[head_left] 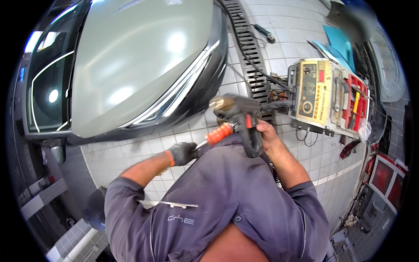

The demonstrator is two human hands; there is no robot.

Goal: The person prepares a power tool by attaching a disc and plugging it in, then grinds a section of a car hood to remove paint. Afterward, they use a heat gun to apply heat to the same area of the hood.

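Pale tiles cover the workshop floor (286,50), a grey car (139,52) looms on the left, and out to the right sits a boxy yellow-fronted machine (307,89) beside the slotted drain (258,83)! In the middle, the gloved left hand (182,153) is clenched round a metal rod (201,145), its ribbed orange grip (219,133) just below a dark gun-shaped tool (244,111). And the bare right hand (268,134) clasps that tool's handle, most fingers hidden behind it!
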